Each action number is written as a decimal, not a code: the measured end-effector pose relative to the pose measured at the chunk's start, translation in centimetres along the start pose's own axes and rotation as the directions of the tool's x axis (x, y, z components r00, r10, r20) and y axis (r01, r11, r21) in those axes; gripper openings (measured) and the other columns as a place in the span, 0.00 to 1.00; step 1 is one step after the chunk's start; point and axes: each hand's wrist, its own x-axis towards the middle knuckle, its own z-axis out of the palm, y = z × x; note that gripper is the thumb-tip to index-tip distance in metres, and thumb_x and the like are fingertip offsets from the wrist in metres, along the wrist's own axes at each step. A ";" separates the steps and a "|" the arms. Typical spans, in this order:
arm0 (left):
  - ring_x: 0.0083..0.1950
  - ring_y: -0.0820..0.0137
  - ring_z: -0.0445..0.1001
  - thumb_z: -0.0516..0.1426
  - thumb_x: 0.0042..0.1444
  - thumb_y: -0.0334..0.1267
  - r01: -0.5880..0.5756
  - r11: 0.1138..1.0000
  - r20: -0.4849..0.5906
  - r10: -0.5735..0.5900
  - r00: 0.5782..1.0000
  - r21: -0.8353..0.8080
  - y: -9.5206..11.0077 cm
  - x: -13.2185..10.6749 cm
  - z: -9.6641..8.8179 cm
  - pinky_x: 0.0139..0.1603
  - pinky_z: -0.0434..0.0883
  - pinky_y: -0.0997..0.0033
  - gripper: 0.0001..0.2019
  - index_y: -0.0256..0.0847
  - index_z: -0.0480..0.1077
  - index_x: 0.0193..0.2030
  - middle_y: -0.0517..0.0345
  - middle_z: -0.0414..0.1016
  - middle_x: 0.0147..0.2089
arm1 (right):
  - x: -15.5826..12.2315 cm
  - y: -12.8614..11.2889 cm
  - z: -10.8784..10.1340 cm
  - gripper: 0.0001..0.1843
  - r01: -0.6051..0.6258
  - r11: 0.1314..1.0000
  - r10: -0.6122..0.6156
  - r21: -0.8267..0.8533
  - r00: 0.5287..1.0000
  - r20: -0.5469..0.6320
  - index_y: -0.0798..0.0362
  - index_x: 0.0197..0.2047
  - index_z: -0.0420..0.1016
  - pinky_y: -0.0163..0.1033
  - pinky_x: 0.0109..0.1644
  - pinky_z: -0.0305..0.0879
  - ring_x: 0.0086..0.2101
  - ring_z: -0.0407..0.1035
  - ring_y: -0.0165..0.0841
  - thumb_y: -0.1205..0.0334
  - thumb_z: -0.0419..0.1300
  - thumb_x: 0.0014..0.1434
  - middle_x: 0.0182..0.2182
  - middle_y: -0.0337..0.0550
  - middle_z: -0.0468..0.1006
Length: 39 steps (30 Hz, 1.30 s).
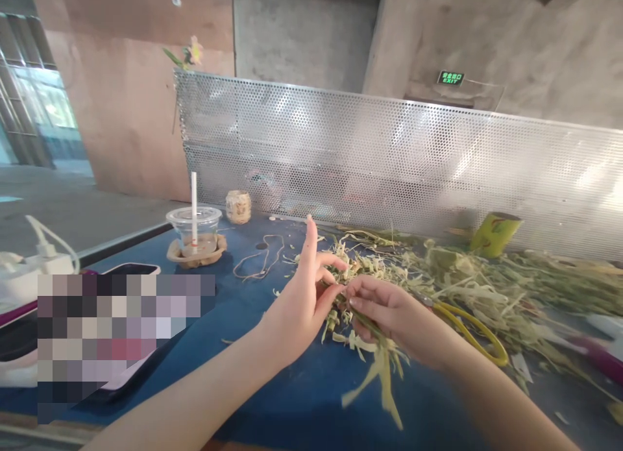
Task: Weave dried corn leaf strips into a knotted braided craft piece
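Observation:
My left hand (302, 298) is in a pinch, its index finger pointing up while the thumb and other fingers close on the end of a bundle of pale green plant strips (382, 373). The fingertips of my right hand (382, 307) meet my left thumb there and grip the same bundle. Loose ends of the strips hang below my right hand over the blue tabletop (302, 405). Exactly how the strips pass between the fingertips is hidden. Behind both hands lies a heap of pale shredded plant pieces (382, 269).
Yellow-handled scissors (474, 331) lie beside my right forearm. More dried stalks (540, 285) and a green-yellow can (496, 235) are at the right. A lidded plastic cup (204, 227), a twine roll (238, 207) and a phone (139, 269) are leftward. A perforated metal panel (341, 133) borders the back.

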 end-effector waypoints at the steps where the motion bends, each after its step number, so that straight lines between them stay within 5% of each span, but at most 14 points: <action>1: 0.32 0.70 0.72 0.49 0.55 0.25 -0.032 0.999 0.001 0.032 0.999 0.042 0.0 0.0 -0.1 0.31 0.74 0.68 0.42 0.46 0.19 0.63 0.50 0.69 0.43 | 0.0 0.0 0.0 0.10 0.022 1.000 -0.022 -0.003 0.999 -0.030 0.54 0.32 0.61 0.29 0.22 0.53 0.18 0.58 0.20 0.56 0.56 0.55 0.20 0.30 0.60; 4: 0.45 0.63 0.71 0.53 0.54 0.28 -0.207 0.963 0.025 0.206 0.978 0.173 0.1 0.2 -0.5 0.44 0.69 0.57 0.44 0.40 0.20 0.64 0.47 0.72 0.46 | 0.0 -0.1 -0.2 0.11 0.047 0.999 -0.048 -0.007 0.997 -0.062 0.54 0.29 0.62 0.29 0.21 0.50 0.17 0.55 0.19 0.57 0.57 0.54 0.19 0.29 0.59; 7: 0.53 0.60 0.66 0.60 0.49 0.32 -0.450 0.858 0.091 0.441 0.893 0.249 0.3 0.5 -0.8 0.52 0.59 0.52 0.51 0.38 0.20 0.63 0.53 0.76 0.42 | -0.1 -0.3 -0.2 0.11 0.043 0.999 -0.043 -0.011 0.997 -0.064 0.55 0.29 0.62 0.29 0.21 0.50 0.17 0.55 0.19 0.57 0.58 0.52 0.18 0.30 0.61; 10: 0.44 0.67 0.72 0.59 0.48 0.26 -0.576 0.743 0.123 0.572 0.811 0.340 0.5 0.5 -0.8 0.44 0.59 0.61 0.48 0.38 0.25 0.63 0.64 0.78 0.33 | -0.1 -0.3 -0.1 0.11 0.063 0.998 -0.061 0.020 0.996 -0.064 0.55 0.28 0.62 0.28 0.19 0.48 0.16 0.54 0.19 0.58 0.59 0.51 0.15 0.29 0.61; 13: 0.37 0.70 0.73 0.59 0.48 0.24 -0.596 0.684 0.116 0.611 0.783 0.421 0.5 0.3 -0.9 0.38 0.57 0.65 0.48 0.38 0.27 0.63 0.68 0.78 0.31 | -0.1 0.0 -0.1 0.11 0.075 0.991 -0.070 0.109 0.996 -0.056 0.55 0.27 0.62 0.27 0.17 0.45 0.15 0.54 0.19 0.59 0.60 0.50 0.15 0.28 0.60; 18: 0.37 0.73 0.71 0.57 0.50 0.24 -0.549 0.670 0.093 0.589 0.803 0.499 0.4 -0.3 -1.2 0.37 0.56 0.66 0.28 0.49 0.56 0.56 0.67 0.76 0.34 | -0.1 0.4 -0.2 0.12 0.064 0.956 -0.058 0.286 0.998 -0.029 0.54 0.27 0.61 0.27 0.17 0.44 0.14 0.54 0.18 0.59 0.62 0.48 0.15 0.28 0.61; 20: 0.35 0.73 0.70 0.57 0.50 0.24 -0.544 0.672 0.070 0.596 0.800 0.502 0.4 -0.3 -1.1 0.36 0.57 0.68 0.25 0.48 0.60 0.54 0.66 0.75 0.33 | -0.1 0.4 -0.1 0.13 0.069 0.949 -0.060 0.308 0.998 -0.037 0.55 0.26 0.61 0.27 0.17 0.44 0.14 0.54 0.18 0.60 0.63 0.47 0.14 0.28 0.61; 24: 0.32 0.73 0.68 0.57 0.50 0.24 -0.527 0.686 0.062 0.579 0.813 0.502 0.4 0.2 -0.7 0.34 0.60 0.70 0.29 0.43 0.55 0.58 0.64 0.74 0.29 | 0.0 0.3 0.1 0.13 0.085 0.952 -0.060 0.292 0.994 -0.092 0.55 0.25 0.62 0.26 0.17 0.44 0.14 0.53 0.18 0.59 0.63 0.47 0.13 0.28 0.60; 30: 0.31 0.70 0.68 0.57 0.50 0.25 -0.526 0.668 0.035 0.601 0.798 0.527 0.2 0.9 -0.1 0.36 0.65 0.68 0.47 0.32 0.23 0.64 0.64 0.73 0.27 | 0.4 0.8 0.9 0.11 0.148 0.986 -0.118 0.071 0.942 -0.313 0.53 0.27 0.62 0.27 0.15 0.45 0.13 0.54 0.20 0.56 0.59 0.50 0.13 0.28 0.60; 36: 0.28 0.70 0.67 0.54 0.53 0.26 -0.485 0.660 0.059 0.557 0.828 0.574 0.4 0.7 0.2 0.35 0.66 0.68 0.39 0.36 0.31 0.65 0.63 0.72 0.26 | 0.7 1.0 1.0 0.12 0.302 0.950 -0.300 -0.072 0.830 -0.471 0.53 0.25 0.59 0.28 0.14 0.49 0.13 0.54 0.17 0.58 0.59 0.49 0.26 0.36 0.70; 39: 0.29 0.70 0.67 0.54 0.53 0.26 -0.460 0.696 0.061 0.516 0.854 0.552 0.4 0.5 0.4 0.35 0.66 0.68 0.41 0.38 0.29 0.65 0.63 0.73 0.27 | 0.7 0.8 0.9 0.13 0.307 0.950 -0.301 -0.062 0.838 -0.456 0.53 0.25 0.59 0.27 0.13 0.51 0.13 0.55 0.17 0.57 0.60 0.49 0.27 0.37 0.71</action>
